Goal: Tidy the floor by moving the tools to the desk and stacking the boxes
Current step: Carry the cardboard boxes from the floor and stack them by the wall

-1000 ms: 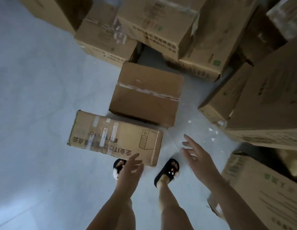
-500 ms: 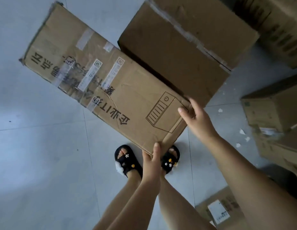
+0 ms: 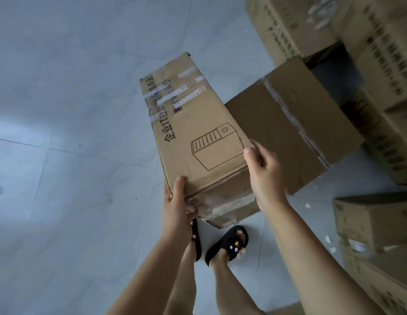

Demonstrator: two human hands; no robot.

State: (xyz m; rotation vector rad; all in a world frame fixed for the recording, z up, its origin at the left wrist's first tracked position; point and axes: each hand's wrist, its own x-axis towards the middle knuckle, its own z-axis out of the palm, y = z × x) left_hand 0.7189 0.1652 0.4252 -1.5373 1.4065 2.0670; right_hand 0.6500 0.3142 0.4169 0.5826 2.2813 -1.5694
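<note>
A long cardboard box [image 3: 193, 123] with a printed computer-tower drawing and tape strips is lifted off the floor, its near end raised toward me. My left hand [image 3: 177, 201] grips the near left corner, thumb on top and fingers under the end. My right hand [image 3: 261, 169] grips the near right edge, thumb on the top face. A plain taped box [image 3: 289, 123] sits on the floor just right of the held one.
Stacked cardboard boxes [image 3: 368, 42] fill the upper right. More boxes [image 3: 375, 221] stand at the right edge and lower right. My feet in black sandals [image 3: 227, 246] are under the held box. Grey tiled floor [image 3: 73, 155] spreads to the left.
Both hands reached down, took hold of the long box's near end, and lifted it off the floor. The box has swung so it now points away from me.
</note>
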